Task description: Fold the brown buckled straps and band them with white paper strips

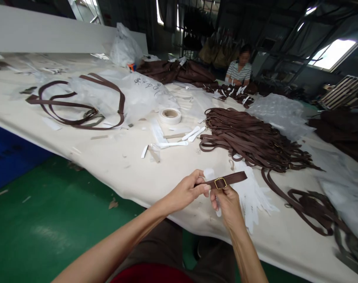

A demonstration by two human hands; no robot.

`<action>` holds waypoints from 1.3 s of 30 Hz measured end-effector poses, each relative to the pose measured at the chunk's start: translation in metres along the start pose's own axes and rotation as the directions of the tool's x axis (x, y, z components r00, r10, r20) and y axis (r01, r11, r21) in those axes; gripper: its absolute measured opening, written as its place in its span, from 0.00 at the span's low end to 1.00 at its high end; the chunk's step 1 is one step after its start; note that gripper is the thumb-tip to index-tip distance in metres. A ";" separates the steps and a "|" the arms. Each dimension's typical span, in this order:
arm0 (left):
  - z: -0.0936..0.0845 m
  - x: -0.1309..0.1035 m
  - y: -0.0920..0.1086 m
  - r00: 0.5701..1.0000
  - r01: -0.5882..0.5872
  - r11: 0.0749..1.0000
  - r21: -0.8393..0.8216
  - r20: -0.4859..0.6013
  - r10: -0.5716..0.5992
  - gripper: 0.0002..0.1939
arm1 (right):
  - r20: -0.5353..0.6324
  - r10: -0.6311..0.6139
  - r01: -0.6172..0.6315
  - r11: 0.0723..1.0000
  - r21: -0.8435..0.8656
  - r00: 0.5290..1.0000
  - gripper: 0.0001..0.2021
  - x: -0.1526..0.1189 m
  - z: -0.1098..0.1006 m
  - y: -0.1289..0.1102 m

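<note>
Between my two hands is a dark brown strap [237, 178] with a gold-coloured buckle [220, 183], held just above the near edge of the table. My left hand [187, 192] is closed, pinching the strap left of the buckle between thumb and fingers. Curled fingers of my right hand [228, 205] grip it from below, right at the buckle. A bit of white material [208, 173] shows behind the left fingertips; whether it is held I cannot tell. White paper-like strips [249, 192] lie fanned out on the table beyond my right hand.
A large pile of brown straps [246, 135] lies ahead to the right. Farther left are a white tape roll [170, 116], looped straps [122, 104] and plastic bags [149, 92]. Loose straps [311, 208] lie at the right. Across the table is another person [239, 72].
</note>
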State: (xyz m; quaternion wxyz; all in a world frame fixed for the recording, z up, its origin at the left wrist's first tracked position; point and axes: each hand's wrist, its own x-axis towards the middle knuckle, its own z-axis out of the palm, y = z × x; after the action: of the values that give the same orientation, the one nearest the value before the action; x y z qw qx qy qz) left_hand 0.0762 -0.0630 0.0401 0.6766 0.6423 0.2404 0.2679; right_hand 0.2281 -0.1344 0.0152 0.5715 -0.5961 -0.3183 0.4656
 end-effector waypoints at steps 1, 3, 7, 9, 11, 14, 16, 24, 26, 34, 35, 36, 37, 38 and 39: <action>-0.003 0.000 0.000 1.000 -0.006 0.999 0.038 0.005 0.006 0.14 | 0.008 0.014 -0.014 0.998 -0.054 1.000 0.17 0.000 0.000 0.002; -0.008 0.000 -0.002 1.000 -0.021 0.993 0.114 0.007 0.020 0.15 | 0.017 0.033 -0.031 0.993 -0.110 0.999 0.19 0.000 0.000 0.005; -0.017 0.004 -0.011 0.999 -0.024 0.953 0.301 -0.022 0.032 0.12 | 0.074 0.077 -0.071 0.994 -0.088 0.994 0.20 -0.007 0.003 0.013; -0.022 0.006 -0.019 0.995 -0.002 0.892 0.452 -0.084 0.045 0.10 | 0.100 0.118 -0.105 0.986 -0.127 0.988 0.21 -0.014 0.002 0.018; -0.025 0.006 -0.029 0.990 0.028 0.810 0.586 -0.131 0.060 0.08 | 0.075 0.125 -0.105 0.970 -0.220 0.989 0.21 -0.021 0.000 0.024; -0.025 0.004 -0.043 0.992 0.046 0.735 0.676 -0.119 0.047 0.07 | 0.037 -0.040 0.051 0.923 -0.382 0.999 0.17 -0.027 -0.003 0.032; -0.022 0.002 -0.050 0.994 0.033 0.737 0.675 -0.096 0.044 0.08 | 0.043 -0.199 0.199 0.892 -0.406 0.979 0.15 -0.027 -0.001 0.034; -0.018 -0.001 -0.055 0.992 0.098 0.712 0.696 -0.122 -0.018 0.14 | -0.021 -0.137 0.138 0.990 0.017 0.990 0.17 -0.021 0.014 0.046; -0.018 0.000 -0.055 0.991 0.116 0.690 0.715 -0.134 -0.028 0.15 | -0.091 -0.085 0.087 0.996 0.026 0.992 0.19 -0.019 0.017 0.047; -0.016 -0.003 -0.055 0.989 0.120 0.712 0.692 -0.145 -0.026 0.11 | -0.208 0.073 -0.086 0.995 -0.052 0.975 0.21 -0.007 0.026 0.042; -0.015 -0.003 -0.055 0.989 0.120 0.705 0.699 -0.147 -0.023 0.11 | -0.209 0.074 -0.089 0.994 -0.062 0.975 0.20 -0.006 0.028 0.042; -0.015 -0.004 -0.055 0.989 0.121 0.695 0.709 -0.150 -0.019 0.11 | -0.211 0.073 -0.091 0.993 -0.076 0.975 0.19 -0.004 0.029 0.041; -0.015 -0.004 -0.055 0.988 0.121 0.685 0.719 -0.151 -0.016 0.10 | -0.211 0.071 -0.092 0.991 -0.094 0.975 0.18 -0.002 0.031 0.041; -0.014 -0.004 -0.055 0.988 0.121 0.676 0.727 -0.152 -0.013 0.10 | -0.215 0.068 -0.094 0.989 -0.112 0.974 0.18 0.000 0.032 0.040; -0.014 -0.004 -0.055 0.988 0.120 0.670 0.733 -0.152 -0.010 0.10 | -0.221 0.066 -0.097 0.987 -0.130 0.973 0.17 0.001 0.033 0.039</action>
State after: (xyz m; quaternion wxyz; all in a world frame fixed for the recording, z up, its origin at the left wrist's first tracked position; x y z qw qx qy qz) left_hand 0.0667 -0.0571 -0.0160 0.3497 0.8325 0.3962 0.1664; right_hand 0.1917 -0.1261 -0.0206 0.5400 -0.6942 -0.2612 0.3978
